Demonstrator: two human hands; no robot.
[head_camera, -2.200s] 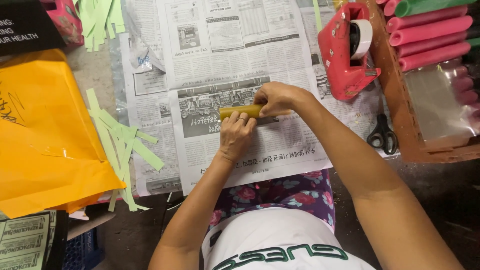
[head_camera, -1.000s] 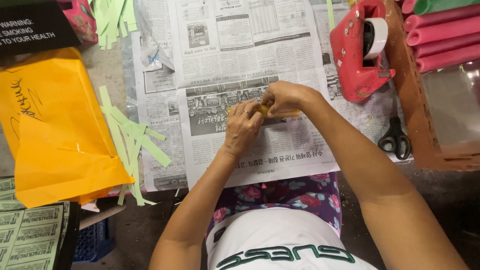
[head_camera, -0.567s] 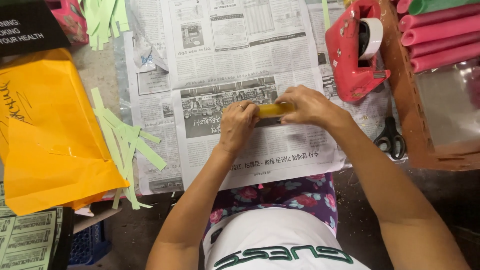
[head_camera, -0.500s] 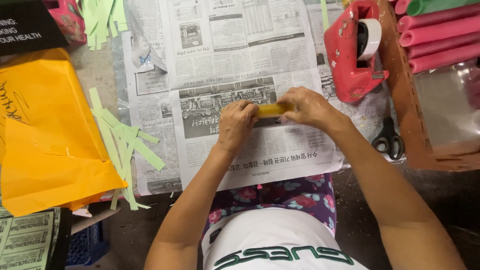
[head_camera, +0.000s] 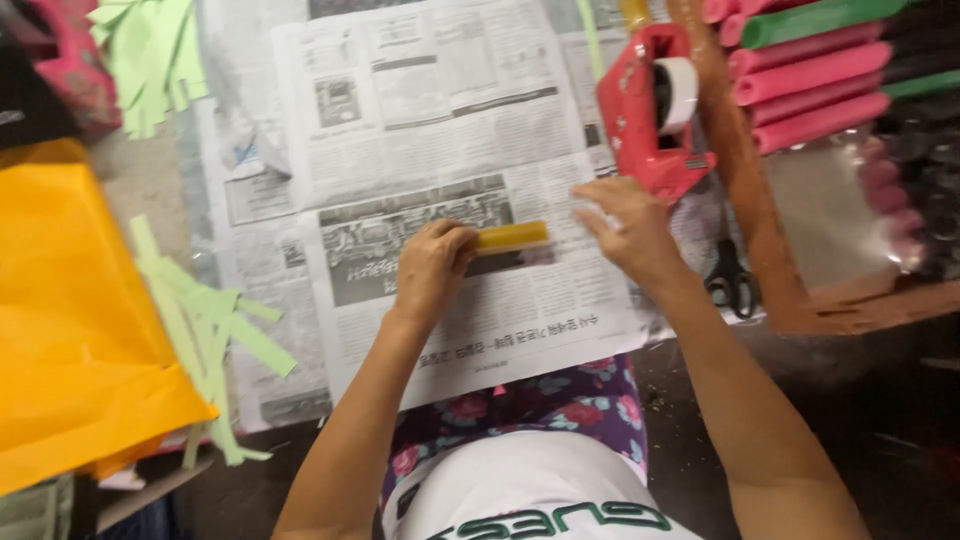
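Left hand (head_camera: 432, 268) clamped on the left end of a yellow paper roll (head_camera: 512, 236); roll sticks out to the right of the fingers, lying flat on the newspaper (head_camera: 420, 130). Right hand (head_camera: 625, 225) off the roll, just right of its free end, fingers loosely spread and holding nothing, close below the red tape dispenser (head_camera: 655, 110). Scissors (head_camera: 730, 275) lie right of that hand. Green paper strips (head_camera: 205, 320) and orange paper sheet (head_camera: 75, 320) at left. Pink rolls (head_camera: 810, 75) far right in a tray.
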